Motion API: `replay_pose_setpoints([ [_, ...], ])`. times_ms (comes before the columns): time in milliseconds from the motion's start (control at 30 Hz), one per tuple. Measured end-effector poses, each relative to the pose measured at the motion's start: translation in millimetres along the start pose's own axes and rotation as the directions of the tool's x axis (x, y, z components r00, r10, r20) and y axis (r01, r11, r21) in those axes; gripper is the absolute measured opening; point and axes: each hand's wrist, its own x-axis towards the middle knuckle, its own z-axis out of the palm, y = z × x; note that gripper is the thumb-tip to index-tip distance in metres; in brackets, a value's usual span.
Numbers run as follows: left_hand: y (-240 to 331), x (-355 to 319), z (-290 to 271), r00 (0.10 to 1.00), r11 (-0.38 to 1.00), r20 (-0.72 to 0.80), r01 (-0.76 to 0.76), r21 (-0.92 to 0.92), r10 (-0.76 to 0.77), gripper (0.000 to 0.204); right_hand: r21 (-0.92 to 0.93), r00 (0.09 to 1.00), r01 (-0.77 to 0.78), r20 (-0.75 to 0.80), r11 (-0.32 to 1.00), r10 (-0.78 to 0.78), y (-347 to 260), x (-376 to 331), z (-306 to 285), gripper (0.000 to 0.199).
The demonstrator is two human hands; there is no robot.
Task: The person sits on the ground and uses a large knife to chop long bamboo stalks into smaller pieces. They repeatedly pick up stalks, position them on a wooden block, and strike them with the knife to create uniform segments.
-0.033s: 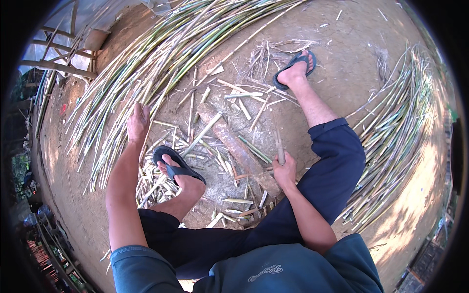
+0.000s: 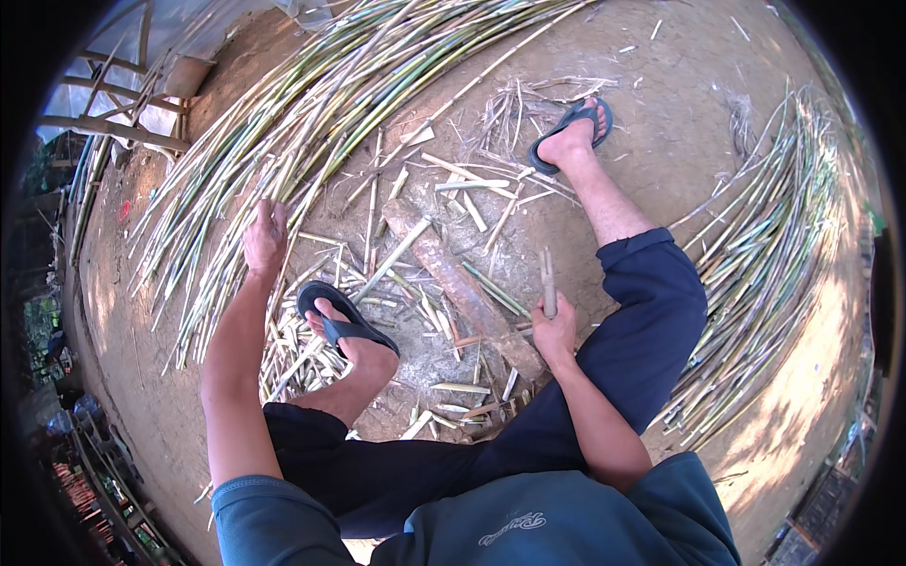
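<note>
The left arm reaches forward, slightly bent, its hand palm-down: the left hand [image 2: 264,238] is at the near side of the stalks [image 2: 377,104], and whether its fingers close on one I cannot tell. The right forearm slants inward past the right thigh, with the right hand [image 2: 554,332] wrapped around a tool [image 2: 548,288] pointing away from the body, beside the log [image 2: 445,269]. Cut pieces [image 2: 460,387] lie around the log.

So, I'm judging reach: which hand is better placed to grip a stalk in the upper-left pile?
Probably the left hand: it is at the long stalks, while the right hand is farther away and closed around a tool handle.
</note>
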Motion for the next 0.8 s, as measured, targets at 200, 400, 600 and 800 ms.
replay_pose_setpoints([
  [200,-39,42,-92,0.950,0.992,-0.311,0.004,0.125,0.036,0.027,0.174,0.987,0.009,-0.161,0.985,0.019,6,8,-12,0.009],
  [400,2,115,-222,0.764,0.935,-0.568,-0.129,0.332,0.307,0.029,0.155,0.977,0.148,-0.174,0.977,-0.120,-4,6,-9,0.010],
  [600,66,62,-186,0.721,0.817,-0.394,-0.551,0.174,0.570,0.023,0.214,0.928,0.294,-0.296,0.932,-0.225,-20,-3,-19,0.011],
  [800,-30,-80,-79,0.852,0.937,0.416,-0.348,-0.001,0.317,0.020,0.109,0.878,0.395,-0.335,0.912,-0.340,-26,-15,-45,0.012],
])
